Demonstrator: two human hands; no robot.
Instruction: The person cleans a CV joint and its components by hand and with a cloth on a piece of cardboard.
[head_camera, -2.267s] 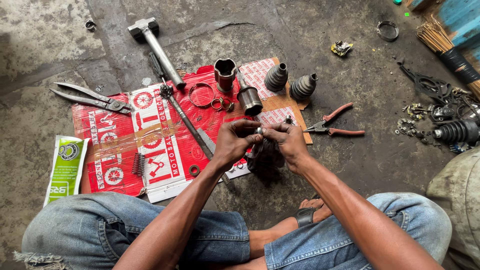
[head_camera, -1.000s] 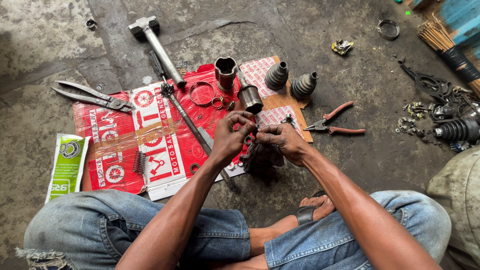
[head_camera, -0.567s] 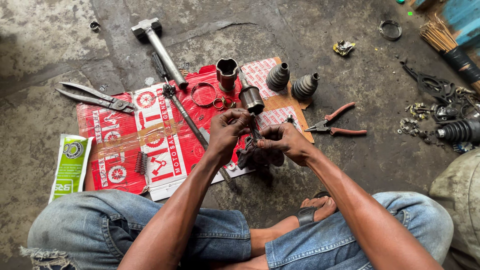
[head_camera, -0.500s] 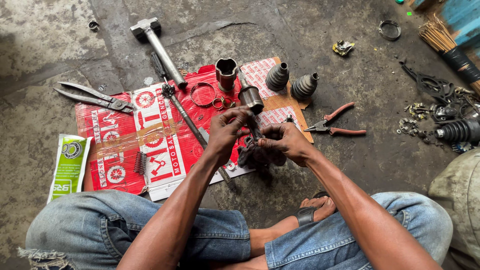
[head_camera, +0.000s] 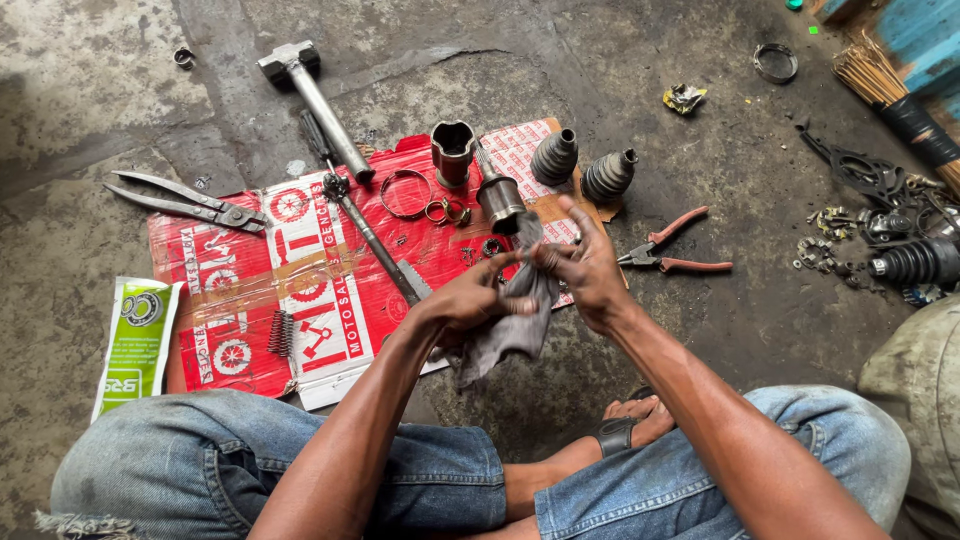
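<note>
I sit on the floor with both hands raised over a flattened red and white cardboard box. My left hand grips a dark grey rag from below. My right hand pinches the top of the same rag, fingers spread, working something small that the cloth hides. Just beyond my hands stands a metal joint housing and a cup-shaped metal part. Rings and clamps lie beside them.
Two black rubber boots, red-handled pliers, a hammer, a long shaft, snips, a spring, a green and white pouch. Greasy parts pile at the right.
My hands lifted slightly and the rag now hangs between them; earlier they held a small metal part low over the box edge.
</note>
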